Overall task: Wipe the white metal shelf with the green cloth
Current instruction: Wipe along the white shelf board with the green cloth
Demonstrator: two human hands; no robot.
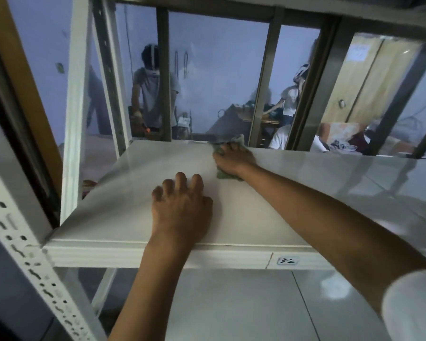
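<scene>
Green cloth [228,153] lies pressed flat under the right hand [234,159] at the far edge of the white metal shelf [123,212]; the left hand [181,207] rests spread, holding nothing; wiping looks mid-course, though no dirt shows plainly.

Bare forearms, white right sleeve [413,306]
</scene>
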